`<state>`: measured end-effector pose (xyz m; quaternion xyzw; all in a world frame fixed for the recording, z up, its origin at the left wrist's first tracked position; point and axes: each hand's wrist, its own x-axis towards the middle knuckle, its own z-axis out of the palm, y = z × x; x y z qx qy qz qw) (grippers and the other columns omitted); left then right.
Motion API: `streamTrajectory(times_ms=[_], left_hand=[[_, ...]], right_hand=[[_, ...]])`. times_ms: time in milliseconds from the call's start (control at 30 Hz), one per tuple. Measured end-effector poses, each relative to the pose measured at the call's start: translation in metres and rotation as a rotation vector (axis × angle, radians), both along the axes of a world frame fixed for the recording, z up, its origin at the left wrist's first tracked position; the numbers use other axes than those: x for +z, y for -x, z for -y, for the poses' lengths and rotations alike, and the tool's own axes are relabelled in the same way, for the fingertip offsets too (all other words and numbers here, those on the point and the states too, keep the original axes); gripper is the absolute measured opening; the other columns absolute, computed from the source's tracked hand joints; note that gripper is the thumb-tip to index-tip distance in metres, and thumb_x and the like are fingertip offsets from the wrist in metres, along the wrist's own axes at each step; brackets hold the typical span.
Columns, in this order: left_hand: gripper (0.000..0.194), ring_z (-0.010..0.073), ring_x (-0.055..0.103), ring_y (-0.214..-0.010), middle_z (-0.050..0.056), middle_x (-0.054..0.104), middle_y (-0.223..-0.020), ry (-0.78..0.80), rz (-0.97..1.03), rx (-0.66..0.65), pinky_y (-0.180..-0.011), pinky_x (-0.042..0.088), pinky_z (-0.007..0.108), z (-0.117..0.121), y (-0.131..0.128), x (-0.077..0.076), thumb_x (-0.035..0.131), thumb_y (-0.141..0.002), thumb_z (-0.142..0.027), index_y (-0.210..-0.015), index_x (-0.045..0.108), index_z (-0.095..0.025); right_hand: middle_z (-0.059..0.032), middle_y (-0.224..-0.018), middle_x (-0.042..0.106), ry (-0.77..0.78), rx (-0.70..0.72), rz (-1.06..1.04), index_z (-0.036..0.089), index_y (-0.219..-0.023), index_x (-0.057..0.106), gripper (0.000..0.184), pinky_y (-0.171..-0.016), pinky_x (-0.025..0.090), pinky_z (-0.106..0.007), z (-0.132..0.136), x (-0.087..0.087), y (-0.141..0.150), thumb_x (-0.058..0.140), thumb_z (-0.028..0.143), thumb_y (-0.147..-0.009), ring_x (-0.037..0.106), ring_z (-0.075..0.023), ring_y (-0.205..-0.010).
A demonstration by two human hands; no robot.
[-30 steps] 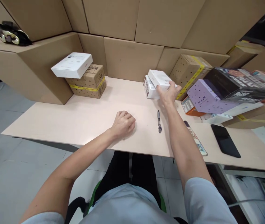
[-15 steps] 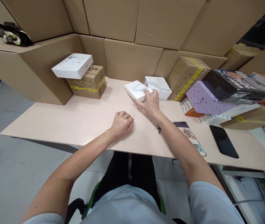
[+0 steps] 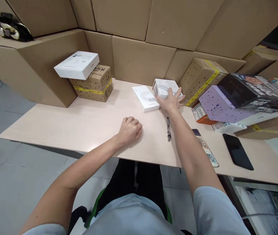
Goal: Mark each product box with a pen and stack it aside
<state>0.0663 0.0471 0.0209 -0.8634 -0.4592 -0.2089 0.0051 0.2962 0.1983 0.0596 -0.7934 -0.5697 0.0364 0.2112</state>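
My right hand spreads its fingers over the near side of a small white box at the back of the table. Just left of it, a flat white power bank box lies on the tabletop, with nothing on it. My left hand rests on the table in a loose fist, with nothing to be seen in it. A pen lies beside my right forearm.
Left, a white box sits on a taped carton. Right, stacked boxes include a purple one and a black one, beside another taped carton. A black phone and a patterned phone-like item lie near the front edge.
My right hand has let go of the power bank box, which now lies flat, and has moved right to the small white box. My left hand has stayed put.
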Motion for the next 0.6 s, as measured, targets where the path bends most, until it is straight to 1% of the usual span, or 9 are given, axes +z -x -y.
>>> streamTrajectory(times_ms=[33,67,167,233,300,367,467,533,600], left_hand=[[0.026,0.0283,0.060,-0.100,0.010,0.078,-0.097,0.009,0.000,0.006,-0.086,0.038,0.046,0.000,0.001,0.000,0.052,-0.098,-0.023,-0.084,0.074,-0.018],[0.026,0.0280,0.060,-0.100,0.010,0.078,-0.097,0.018,0.002,0.012,-0.086,0.038,0.046,0.000,0.002,0.000,0.052,-0.098,-0.022,-0.085,0.074,-0.018],[0.027,0.0273,0.061,-0.100,0.010,0.077,-0.098,0.036,0.013,0.028,-0.086,0.038,0.045,0.000,0.007,0.000,0.051,-0.098,-0.022,-0.085,0.075,-0.018],[0.027,0.0275,0.061,-0.100,0.010,0.077,-0.098,0.046,0.017,0.035,-0.087,0.039,0.045,0.000,0.009,0.000,0.051,-0.098,-0.022,-0.086,0.075,-0.018],[0.027,0.0279,0.062,-0.100,0.010,0.077,-0.097,0.054,0.023,0.037,-0.087,0.039,0.046,0.000,0.010,0.001,0.051,-0.098,-0.022,-0.086,0.075,-0.018],[0.027,0.0281,0.061,-0.099,0.011,0.077,-0.096,0.058,0.031,0.032,-0.087,0.040,0.046,-0.001,0.009,0.001,0.052,-0.098,-0.022,-0.086,0.075,-0.018],[0.027,0.0284,0.061,-0.097,0.012,0.077,-0.094,0.057,0.036,0.028,-0.086,0.040,0.047,-0.002,0.007,0.002,0.051,-0.097,-0.021,-0.084,0.075,-0.018],[0.027,0.0287,0.061,-0.096,0.011,0.077,-0.093,0.053,0.045,0.032,-0.085,0.040,0.047,-0.004,0.006,0.002,0.052,-0.096,-0.021,-0.082,0.075,-0.019],[0.026,0.0293,0.061,-0.098,0.011,0.077,-0.093,0.050,0.063,0.047,-0.085,0.041,0.047,-0.005,0.007,0.002,0.053,-0.095,-0.021,-0.081,0.075,-0.019]], right_hand=[[-0.0153,-0.175,0.003,0.017,-0.004,-0.019,0.031,-0.158,0.041,0.094,-0.109,0.024,-0.083,-0.006,-0.003,-0.004,0.065,0.076,-0.079,0.014,-0.0554,-0.151],[-0.0145,-0.175,0.008,0.010,-0.003,-0.032,0.031,-0.155,0.045,0.091,-0.109,0.023,-0.084,-0.010,-0.006,-0.007,0.065,0.076,-0.078,0.014,-0.0551,-0.151],[-0.0159,-0.166,0.030,-0.113,0.013,-0.050,0.027,-0.144,0.055,0.081,-0.112,0.021,-0.082,-0.014,-0.018,-0.012,0.065,0.071,-0.078,0.016,-0.0517,-0.150],[-0.0181,-0.157,0.039,-0.219,-0.001,-0.054,0.024,-0.138,0.059,0.074,-0.114,0.025,-0.078,-0.012,-0.024,-0.012,0.066,0.066,-0.078,0.020,-0.0484,-0.148],[-0.0196,-0.150,0.042,-0.312,-0.034,-0.067,0.023,-0.134,0.061,0.070,-0.114,0.030,-0.071,-0.010,-0.026,-0.013,0.068,0.063,-0.078,0.028,-0.0448,-0.143],[-0.0193,-0.144,0.044,-0.384,-0.063,-0.113,0.021,-0.132,0.063,0.068,-0.116,0.032,-0.065,-0.011,-0.022,-0.014,0.071,0.060,-0.078,0.038,-0.0409,-0.138],[-0.0181,-0.140,0.044,-0.446,-0.122,-0.266,0.017,-0.131,0.062,0.064,-0.117,0.036,-0.055,-0.015,-0.008,-0.021,0.071,0.055,-0.080,0.048,-0.0342,-0.132],[-0.0171,-0.136,0.046,-0.459,-0.153,-0.425,0.016,-0.127,0.061,0.058,-0.113,0.041,-0.052,-0.016,0.002,-0.027,0.063,0.058,-0.086,0.053,-0.0311,-0.127],[-0.0150,-0.128,0.052,-0.481,-0.097,-0.592,0.017,-0.119,0.060,0.058,-0.105,0.048,-0.052,-0.010,0.009,-0.034,0.052,0.067,-0.091,0.057,-0.0303,-0.122]])
